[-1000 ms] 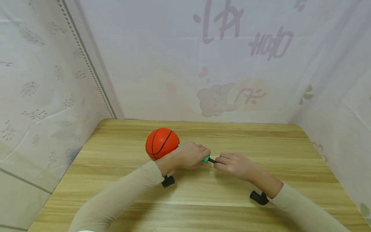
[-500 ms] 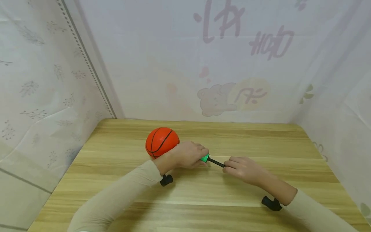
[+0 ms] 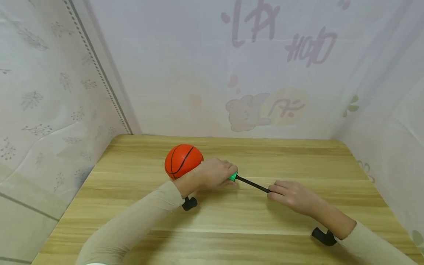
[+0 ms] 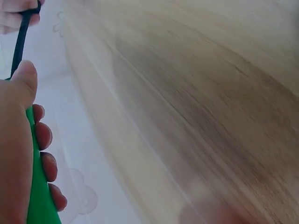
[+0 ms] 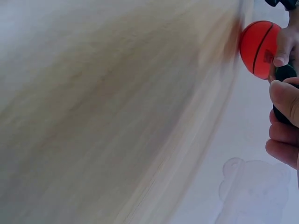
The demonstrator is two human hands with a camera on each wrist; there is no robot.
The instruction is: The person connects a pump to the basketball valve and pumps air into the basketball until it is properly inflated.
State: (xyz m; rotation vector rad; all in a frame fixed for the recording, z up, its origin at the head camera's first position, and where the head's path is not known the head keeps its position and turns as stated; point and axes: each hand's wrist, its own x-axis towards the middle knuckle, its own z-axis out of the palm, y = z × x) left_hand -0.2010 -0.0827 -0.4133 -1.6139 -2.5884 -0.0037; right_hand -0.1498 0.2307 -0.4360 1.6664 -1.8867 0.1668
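An orange-red basketball (image 3: 183, 161) with black lines sits left of centre on the table. My left hand (image 3: 214, 173) wraps round the green barrel (image 4: 43, 205) of a ball pump, close beside the ball. From the barrel's right end a thin black rod (image 3: 253, 183) runs out to my right hand (image 3: 294, 197). That hand grips the black handle (image 5: 283, 116) at the rod's end. In the head view, the left hand covers most of the barrel and its end toward the ball.
The wooden table (image 3: 212, 250) carries the ball, and its far edge meets a pale printed curtain (image 3: 185, 66). More patterned fabric hangs on the left and right. Black wrist mounts (image 3: 189, 203) stick out beneath both forearms.
My right hand has moved right and toward me, drawing the black rod much farther out of the green barrel. The left hand and the ball stay almost in place.
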